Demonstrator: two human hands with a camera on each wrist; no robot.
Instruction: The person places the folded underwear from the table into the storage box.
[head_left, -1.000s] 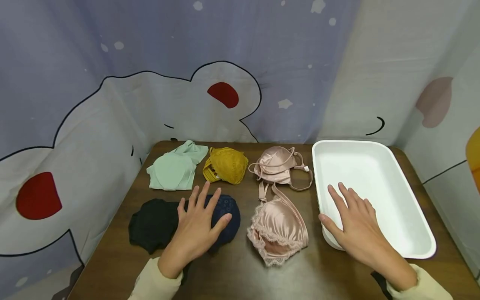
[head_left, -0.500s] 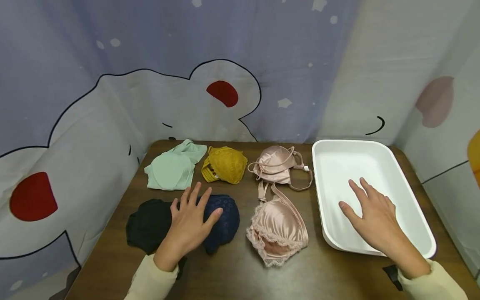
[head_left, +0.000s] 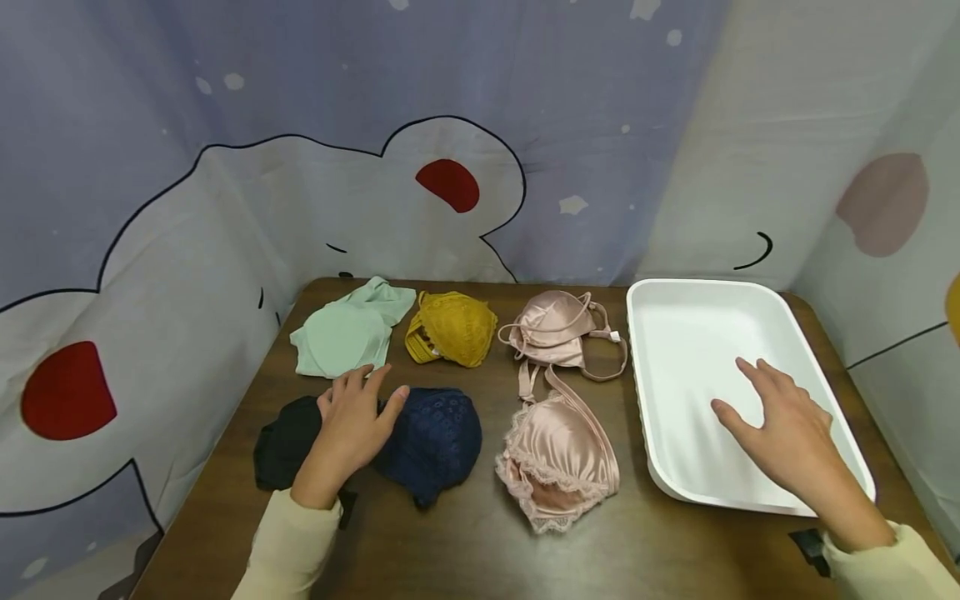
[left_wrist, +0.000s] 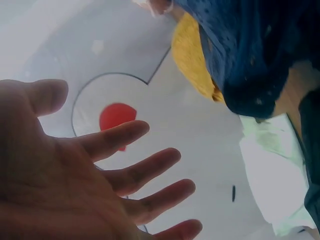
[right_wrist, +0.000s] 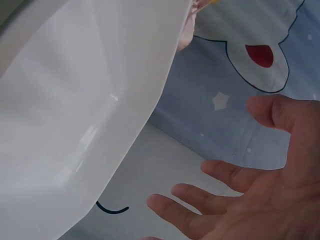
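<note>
My left hand (head_left: 352, 425) is held over the table with fingers spread and nothing in it. In the head view it overlaps a black bra (head_left: 283, 446), and a navy lace bra (head_left: 435, 442) lies just right of it. In the left wrist view the palm (left_wrist: 60, 185) shows bare. My right hand (head_left: 791, 425), likewise spread and holding nothing, hovers over a white plastic tray (head_left: 678, 492). Between the hands lies a pink satin bra (head_left: 562, 450) with lace trim. Behind it is another pink bra (head_left: 551, 325). A mustard bra (head_left: 453, 327) and a mint-green bra (head_left: 345, 333) lie at the back left.
A brown wooden table (head_left: 480, 550) carries everything. A patterned curtain (head_left: 315, 208) hangs behind it and along both sides. Small black patches (head_left: 810, 550) show beside the right wrist.
My left hand has drifted left, uncovering more of the navy bra. My right hand has moved right, from the tray's left edge to over its middle. The garments stay put.
</note>
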